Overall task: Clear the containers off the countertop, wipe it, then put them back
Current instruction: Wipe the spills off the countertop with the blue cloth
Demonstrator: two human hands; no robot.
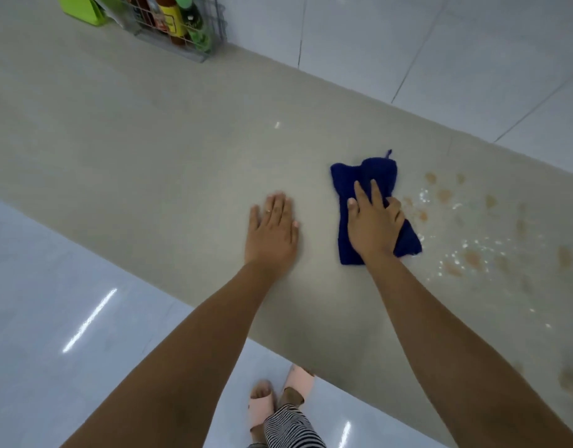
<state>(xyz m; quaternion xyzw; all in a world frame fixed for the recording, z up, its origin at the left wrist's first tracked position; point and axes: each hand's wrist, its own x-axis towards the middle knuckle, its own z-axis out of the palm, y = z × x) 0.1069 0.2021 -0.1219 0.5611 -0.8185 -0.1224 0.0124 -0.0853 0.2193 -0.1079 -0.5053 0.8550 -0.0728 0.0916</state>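
Now right hand [374,226] presses blue cloth [372,195] mid-countertop [149,140] (fingers spread); left hand [274,229] flat.

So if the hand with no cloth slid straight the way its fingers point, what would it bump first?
Probably nothing soon. The left hand lies flat, fingers aimed across the bare countertop toward the tiled wall. The wire basket sits off to the left of that line, though depth is unclear.
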